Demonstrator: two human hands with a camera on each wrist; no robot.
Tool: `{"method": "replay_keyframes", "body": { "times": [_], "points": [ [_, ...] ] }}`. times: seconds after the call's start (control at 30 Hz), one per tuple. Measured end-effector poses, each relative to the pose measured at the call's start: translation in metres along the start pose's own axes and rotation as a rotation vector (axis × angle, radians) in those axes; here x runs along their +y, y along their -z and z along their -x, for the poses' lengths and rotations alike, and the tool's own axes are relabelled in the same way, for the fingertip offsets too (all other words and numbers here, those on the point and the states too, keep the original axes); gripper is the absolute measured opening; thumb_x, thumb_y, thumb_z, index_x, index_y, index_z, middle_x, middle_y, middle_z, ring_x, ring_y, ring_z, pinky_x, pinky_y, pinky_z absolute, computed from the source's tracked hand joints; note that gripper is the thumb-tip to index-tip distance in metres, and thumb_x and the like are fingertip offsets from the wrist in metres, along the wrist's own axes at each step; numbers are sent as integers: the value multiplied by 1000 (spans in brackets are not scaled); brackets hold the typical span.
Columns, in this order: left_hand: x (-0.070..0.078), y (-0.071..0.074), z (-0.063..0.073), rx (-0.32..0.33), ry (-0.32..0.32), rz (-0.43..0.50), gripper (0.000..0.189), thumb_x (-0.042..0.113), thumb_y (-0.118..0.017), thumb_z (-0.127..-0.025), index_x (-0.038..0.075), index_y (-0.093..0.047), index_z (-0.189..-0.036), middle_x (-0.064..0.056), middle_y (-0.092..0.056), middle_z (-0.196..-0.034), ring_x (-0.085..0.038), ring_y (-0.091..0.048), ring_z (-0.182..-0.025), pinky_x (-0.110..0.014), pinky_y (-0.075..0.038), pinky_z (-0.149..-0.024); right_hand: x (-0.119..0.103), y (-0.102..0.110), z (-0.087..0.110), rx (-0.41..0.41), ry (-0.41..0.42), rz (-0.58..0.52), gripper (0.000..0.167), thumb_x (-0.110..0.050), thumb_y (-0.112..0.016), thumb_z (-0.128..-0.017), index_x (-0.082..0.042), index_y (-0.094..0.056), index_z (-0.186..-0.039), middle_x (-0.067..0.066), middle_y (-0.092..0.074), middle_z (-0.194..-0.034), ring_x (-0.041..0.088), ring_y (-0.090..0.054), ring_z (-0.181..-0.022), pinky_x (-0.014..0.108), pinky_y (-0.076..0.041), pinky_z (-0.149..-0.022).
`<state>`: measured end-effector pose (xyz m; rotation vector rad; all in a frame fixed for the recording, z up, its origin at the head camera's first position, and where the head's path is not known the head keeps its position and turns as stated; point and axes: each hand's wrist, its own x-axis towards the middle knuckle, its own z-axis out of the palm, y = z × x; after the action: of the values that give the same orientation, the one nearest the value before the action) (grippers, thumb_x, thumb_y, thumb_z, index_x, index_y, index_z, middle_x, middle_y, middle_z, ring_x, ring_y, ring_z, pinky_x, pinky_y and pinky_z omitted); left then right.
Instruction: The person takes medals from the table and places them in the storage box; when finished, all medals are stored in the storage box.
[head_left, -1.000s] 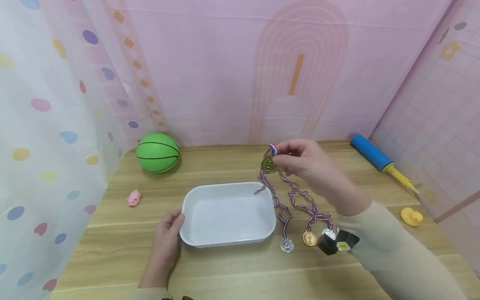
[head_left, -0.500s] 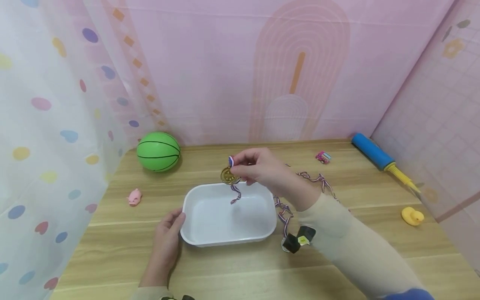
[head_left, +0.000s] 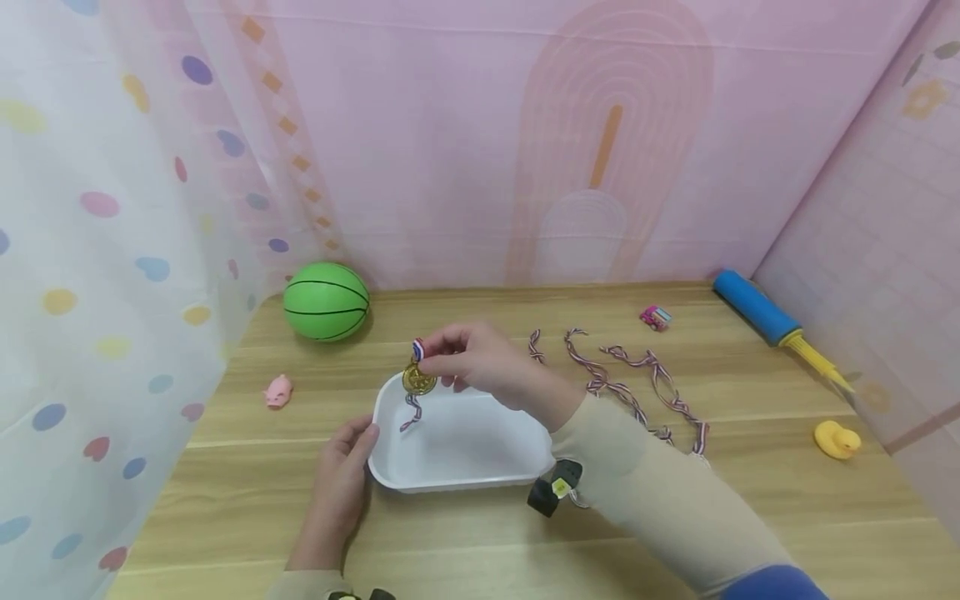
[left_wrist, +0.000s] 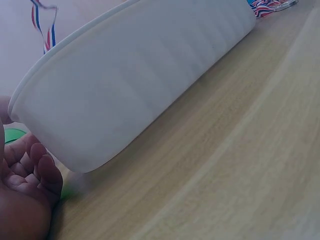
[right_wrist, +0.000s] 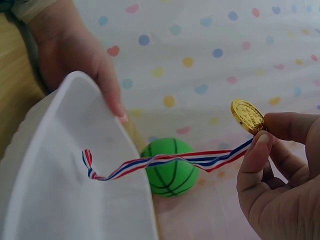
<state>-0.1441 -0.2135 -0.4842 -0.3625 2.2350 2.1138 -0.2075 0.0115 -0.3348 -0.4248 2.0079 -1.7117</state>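
Observation:
My right hand [head_left: 480,364] pinches a gold medal [head_left: 418,379] near the top of its red, white and blue ribbon, above the left part of a white plastic basin [head_left: 465,482]. In the right wrist view, the medal [right_wrist: 247,116] sits at the thumb and fingertips, and its ribbon [right_wrist: 172,157] trails over the basin. My left hand [head_left: 345,467] grips the basin's left end, thumb at the rim and fingers curled outside. Right of the basin lie more medal ribbons [head_left: 622,392] on the table; my right forearm hides most of their medals.
A green ball [head_left: 326,302] stands at the back left, with a pink toy pig [head_left: 278,391] in front of it. At the right are a blue and yellow hand pump [head_left: 757,308], a yellow rubber duck [head_left: 836,439] and a small pink toy car [head_left: 656,317]. Curtains enclose the wooden table [head_left: 225,517].
My right hand has carried the gold medal leftward from the ribbons at the right to above the basin's left part. The left hand stays at the basin's left end.

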Motion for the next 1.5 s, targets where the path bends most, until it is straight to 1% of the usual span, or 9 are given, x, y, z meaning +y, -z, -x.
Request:
{"method": "replay_keyframes", "body": {
  "times": [0.1,0.2,0.47,0.6,0.73,0.93,1.03,1.3,1.5],
  "points": [
    [-1,-2,-1,-4,-2,8,49,34,-50,-100,-1,-46,-134,-16,-50,-134,-22,-52,-117,-17,-49,-88,15,4,1,14,-40,35,12,-13,-68,-90,-10,-70,-102,5,-66,-93,17,-55,-75,26,-50,-63],
    [-2,-3,-1,-6,4,12,49,34,-50,-100,0,-46,-134,-16,-50,-134,-22,-51,-117,-17,-49,-88,30,13,6,55,-89,58,13,-15,-67,-90,-11,-68,-102,5,-66,-95,18,-56,-78,28,-52,-66],
    [0,-1,0,-13,8,-10,54,39,-48,-100,-1,-43,-137,-15,-46,-139,-23,-47,-123,-12,-47,-87,66,47,28,177,-189,13,17,-11,-65,-90,-4,-64,-105,7,-64,-93,18,-56,-78,28,-52,-67],
    [0,2,0,-8,16,-16,55,40,-49,-100,0,-43,-136,-13,-47,-138,-23,-47,-123,-12,-47,-87,76,53,35,211,-225,34,17,-11,-65,-90,-3,-65,-105,8,-65,-94,19,-57,-77,28,-53,-66],
    [0,3,1,-5,21,-18,55,41,-50,-99,1,-44,-136,-13,-47,-138,-23,-47,-123,-12,-47,-87,83,45,36,179,-222,97,17,-10,-66,-89,-2,-67,-104,8,-65,-91,18,-58,-73,27,-54,-64],
    [0,1,1,-4,19,-28,54,40,-50,-99,1,-44,-136,-13,-47,-138,-23,-47,-123,-12,-47,-86,94,21,30,99,-178,214,9,-8,-68,-87,0,-67,-91,6,-63,-76,15,-57,-64,26,-52,-57],
    [0,0,1,-4,16,-27,53,40,-50,-99,1,-44,-135,-13,-47,-137,-23,-48,-123,-12,-47,-86,101,11,26,71,-169,273,7,-7,-69,-85,-1,-67,-87,5,-62,-72,14,-57,-61,25,-52,-55],
    [0,0,1,-11,14,-26,53,40,-50,-99,2,-45,-135,-13,-48,-137,-22,-48,-123,-12,-47,-86,116,-4,18,6,-208,371,12,-8,-70,-83,-4,-69,-94,2,-64,-77,13,-56,-64,23,-47,-56],
    [-1,1,2,-5,11,-29,52,40,-50,-99,2,-46,-135,-13,-49,-136,-22,-49,-122,-12,-47,-86,119,-7,14,-18,-209,458,7,-10,-71,-82,-7,-70,-89,1,-64,-70,13,-57,-61,23,-45,-56]
  ]
}}
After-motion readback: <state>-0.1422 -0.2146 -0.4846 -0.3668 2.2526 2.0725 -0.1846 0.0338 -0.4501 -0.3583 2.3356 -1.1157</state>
